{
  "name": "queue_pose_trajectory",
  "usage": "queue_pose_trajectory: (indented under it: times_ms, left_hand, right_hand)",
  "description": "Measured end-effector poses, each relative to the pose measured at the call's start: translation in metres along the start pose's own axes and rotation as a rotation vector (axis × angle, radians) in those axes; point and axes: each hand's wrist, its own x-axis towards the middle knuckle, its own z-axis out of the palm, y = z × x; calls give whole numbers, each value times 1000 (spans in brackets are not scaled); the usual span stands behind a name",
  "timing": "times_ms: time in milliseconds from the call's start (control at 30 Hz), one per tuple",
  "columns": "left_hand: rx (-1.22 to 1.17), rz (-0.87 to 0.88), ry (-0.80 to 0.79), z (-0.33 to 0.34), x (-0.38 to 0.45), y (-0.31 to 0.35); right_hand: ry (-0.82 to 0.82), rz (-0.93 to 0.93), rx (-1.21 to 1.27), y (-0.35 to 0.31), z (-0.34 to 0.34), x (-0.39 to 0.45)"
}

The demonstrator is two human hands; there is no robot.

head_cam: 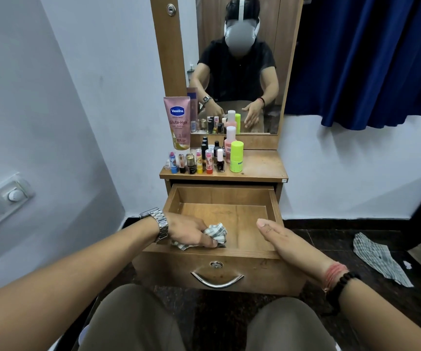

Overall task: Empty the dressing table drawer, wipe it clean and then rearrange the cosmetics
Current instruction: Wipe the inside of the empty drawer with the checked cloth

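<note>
Head view, left to right: at nine o'clock the left hand (189, 230) bunches a checked cloth (215, 234) at the near-left corner of the emptied drawer (219, 196). At three o'clock the right hand (284, 240) lies flat, fingers straight, on the drawer's right rim. Cosmetics (204, 160) crowd the tabletop (260, 165) at twelve o'clock. A vigorous wipe could jolt the table and topple those upright bottles.

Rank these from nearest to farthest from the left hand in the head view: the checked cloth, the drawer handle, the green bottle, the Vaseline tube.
1. Checked cloth, gripped in the left hand inside the drawer.
2. Drawer handle, below on the drawer front.
3. Green bottle, on the tabletop.
4. Vaseline tube, standing at the tabletop's back left.
</note>
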Motion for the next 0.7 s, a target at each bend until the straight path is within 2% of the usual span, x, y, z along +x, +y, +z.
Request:
queue_pose_trajectory:
  times_ms: [133,267,400,500,600,700]
  left_hand:
    - [-71,30,20,-3,0,7]
    - [-338,139,108,-6,3,26]
    - [-748,204,245,0,18,49]
    - [-1031,309,242,11,29,70]
    - [-1263,409,140,23,34,89]
    - [-1363,485,119,34,34,88]
  right_hand:
    - [-12,-2,0,-1,3,-1]
    - [-8,-54,-9,-5,3,-1]
    - [232,-59,104,-6,5,4]
    - [350,-126,186,-9,5,5]
    - [279,-238,243,-6,9,9]
    - [225,-267,325,0,5,10]
